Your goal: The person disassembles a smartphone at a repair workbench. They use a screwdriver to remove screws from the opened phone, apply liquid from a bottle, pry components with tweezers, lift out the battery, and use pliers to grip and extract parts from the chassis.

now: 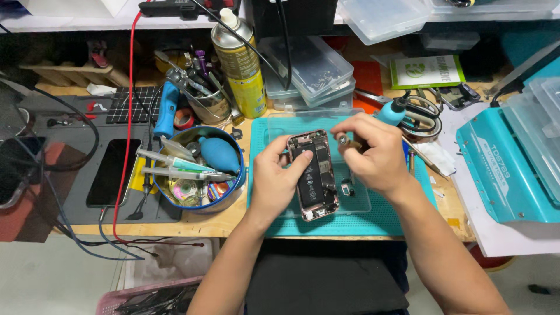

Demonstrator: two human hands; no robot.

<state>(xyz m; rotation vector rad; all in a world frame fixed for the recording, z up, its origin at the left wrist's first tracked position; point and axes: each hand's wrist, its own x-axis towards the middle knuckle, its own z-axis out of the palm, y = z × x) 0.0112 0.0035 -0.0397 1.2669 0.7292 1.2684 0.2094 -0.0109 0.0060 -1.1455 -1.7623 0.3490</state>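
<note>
An opened phone (314,175) with its black battery showing lies on a clear plastic lid (356,201) on a teal mat (408,216). My left hand (274,178) grips the phone's left edge, thumb resting on the battery. My right hand (373,151) holds a blue-handled screwdriver (392,112), with a metal tip showing at the fingers near the phone's top right corner. A few small loose parts (347,188) lie on the lid just right of the phone.
A blue round tin (236,189) with syringes, a blue blower and tape stands left of the mat. Behind are a yellow spray can (240,61), a cup of tools (204,96) and clear boxes (309,73). A dark phone (111,172) lies at left, a teal case (501,169) at right.
</note>
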